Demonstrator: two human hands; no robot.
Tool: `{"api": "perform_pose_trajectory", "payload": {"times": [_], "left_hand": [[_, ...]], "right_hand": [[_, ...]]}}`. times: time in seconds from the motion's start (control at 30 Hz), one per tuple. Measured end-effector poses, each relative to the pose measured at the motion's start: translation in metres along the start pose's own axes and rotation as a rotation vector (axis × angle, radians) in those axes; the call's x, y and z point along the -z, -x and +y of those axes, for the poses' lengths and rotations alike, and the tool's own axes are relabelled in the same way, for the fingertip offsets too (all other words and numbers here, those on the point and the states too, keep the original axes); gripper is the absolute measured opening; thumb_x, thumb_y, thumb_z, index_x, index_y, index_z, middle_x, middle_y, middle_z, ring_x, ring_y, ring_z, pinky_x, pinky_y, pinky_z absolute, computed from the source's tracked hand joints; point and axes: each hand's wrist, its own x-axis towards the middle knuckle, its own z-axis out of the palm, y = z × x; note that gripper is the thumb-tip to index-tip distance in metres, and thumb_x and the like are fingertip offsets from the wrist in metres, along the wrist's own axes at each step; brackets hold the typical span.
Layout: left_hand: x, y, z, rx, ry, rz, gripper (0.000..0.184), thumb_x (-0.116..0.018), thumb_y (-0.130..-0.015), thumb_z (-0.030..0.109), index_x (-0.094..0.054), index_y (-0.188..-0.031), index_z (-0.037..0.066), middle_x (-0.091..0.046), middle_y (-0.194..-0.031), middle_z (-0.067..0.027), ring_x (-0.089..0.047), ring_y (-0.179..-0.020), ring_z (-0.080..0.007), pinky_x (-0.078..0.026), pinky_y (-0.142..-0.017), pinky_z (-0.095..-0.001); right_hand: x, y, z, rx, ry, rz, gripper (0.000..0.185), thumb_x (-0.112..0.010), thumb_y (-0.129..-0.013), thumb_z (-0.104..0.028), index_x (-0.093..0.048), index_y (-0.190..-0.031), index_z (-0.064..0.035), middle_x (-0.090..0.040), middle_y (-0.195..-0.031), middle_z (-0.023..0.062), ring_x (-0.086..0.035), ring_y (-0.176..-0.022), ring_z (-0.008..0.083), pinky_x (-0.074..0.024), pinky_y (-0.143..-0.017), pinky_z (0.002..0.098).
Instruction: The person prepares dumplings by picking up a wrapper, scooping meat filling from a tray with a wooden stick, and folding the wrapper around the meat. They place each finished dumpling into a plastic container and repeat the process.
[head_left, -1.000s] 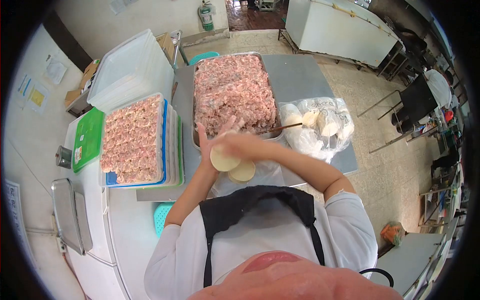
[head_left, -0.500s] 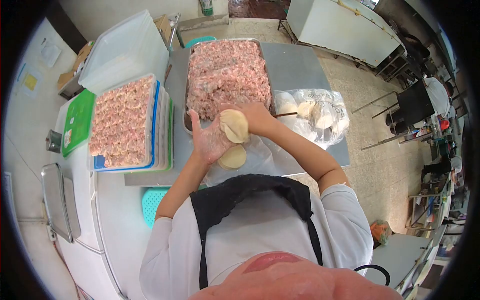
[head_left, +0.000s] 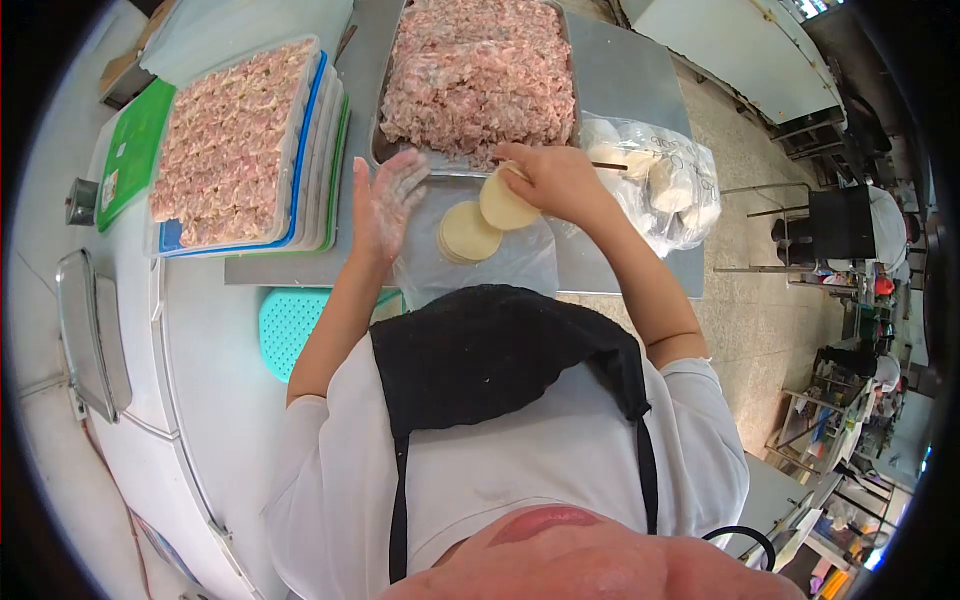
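Note:
In the head view, my right hand (head_left: 552,185) pinches a round, flat dough wrapper (head_left: 508,203) between thumb and fingers. A thin brown stick (head_left: 610,166) pokes out behind the same hand; its other end is hidden. Just below, a short stack of round dough wrappers (head_left: 468,235) lies on a clear plastic bag (head_left: 525,265), partly under the held wrapper. My left hand (head_left: 385,205) is raised to the left of the stack, floury, with fingers stretched and nothing in the palm. Beyond both hands sits a metal tray (head_left: 377,140) heaped with ground meat (head_left: 480,80).
At left, stacked plastic containers (head_left: 325,170) carry rows of meat-filled dumplings (head_left: 235,145) on top. A green lid (head_left: 135,150) leans beside them. A plastic bag of pale dough pieces (head_left: 660,185) rests at the table's right. A turquoise basket (head_left: 290,330) is below the table edge.
My hands were together around a creased dough round; now they are apart. My left hand has moved left and is empty, while my right hand holds a flat wrapper over the stack.

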Motion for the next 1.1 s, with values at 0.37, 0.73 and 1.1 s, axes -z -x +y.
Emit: {"api": "perform_pose_trajectory", "payload": {"times": [0.37, 0.73, 1.1], "left_hand": [[-0.005, 0.02, -0.057, 0.171, -0.186, 0.008, 0.072, -0.024, -0.098, 0.057, -0.028, -0.145, 0.002, -0.038, -0.144, -0.014, -0.035, -0.134, -0.0276, -0.023, -0.112, -0.0376], [0.005, 0.017, -0.039, -0.202, -1.291, -0.166, 0.056, -0.058, -0.09, 0.035, -0.043, -0.136, 0.008, -0.039, -0.142, -0.0198, -0.036, -0.132, -0.0349, -0.029, -0.109, -0.0382], [-0.026, 0.006, -0.05, -0.312, -1.529, -0.165, 0.027, -0.072, -0.075, 0.016, -0.062, -0.097, 0.005, -0.055, -0.09, -0.0129, -0.057, -0.086, -0.0312, -0.046, -0.077, -0.0386]], "right_hand": [[-0.094, 0.041, 0.002, -0.162, -0.441, -0.031, 0.045, -0.046, -0.095, -0.041, -0.052, -0.123, -0.0063, -0.063, -0.106, 0.0243, -0.06, -0.096, 0.0416, -0.0474, -0.08, 0.0485], [-0.048, 0.03, 0.004, -0.194, -0.362, -0.276, 0.046, -0.05, -0.094, -0.035, -0.048, -0.13, -0.0063, -0.063, -0.107, 0.0234, -0.06, -0.099, 0.04, -0.0471, -0.084, 0.0465], [-0.027, 0.016, 0.114, -0.169, 0.045, -0.137, 0.027, -0.062, -0.086, -0.027, -0.062, -0.105, -0.0072, -0.062, -0.099, 0.0147, -0.061, -0.092, 0.0329, -0.0489, -0.079, 0.0418]]}}
